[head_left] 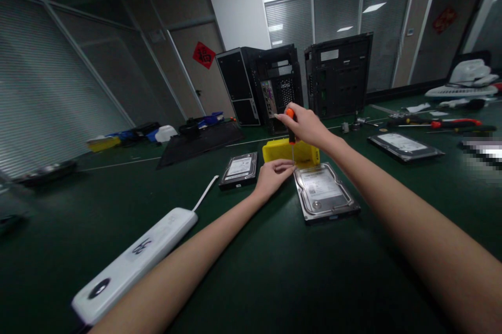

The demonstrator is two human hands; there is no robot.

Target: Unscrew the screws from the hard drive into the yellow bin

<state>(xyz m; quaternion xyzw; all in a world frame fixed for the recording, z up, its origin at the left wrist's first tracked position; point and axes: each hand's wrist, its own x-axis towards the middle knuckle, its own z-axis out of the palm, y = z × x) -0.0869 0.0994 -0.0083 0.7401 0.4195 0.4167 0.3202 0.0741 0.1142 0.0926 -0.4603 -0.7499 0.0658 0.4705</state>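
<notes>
My right hand [304, 125] grips a screwdriver [292, 136] with an orange and black handle and holds it upright, shaft pointing down. Its tip is at the far left corner of a silver hard drive [322, 190] lying flat on the table. Low beside that corner is my left hand [272, 180], its fingers closed together at the screwdriver's tip. Whatever they pinch is too small or hidden to make out. Just behind both hands stands a yellow plastic bin [274, 151], partly covered by them.
A second hard drive [239, 169] lies left of my left hand, another [403, 146] to the right. A white power strip [135, 266] stretches across the near left. Black computer cases [239, 85] stand at the back. Pliers [455, 124] and other tools lie at the far right of the green table [251, 281].
</notes>
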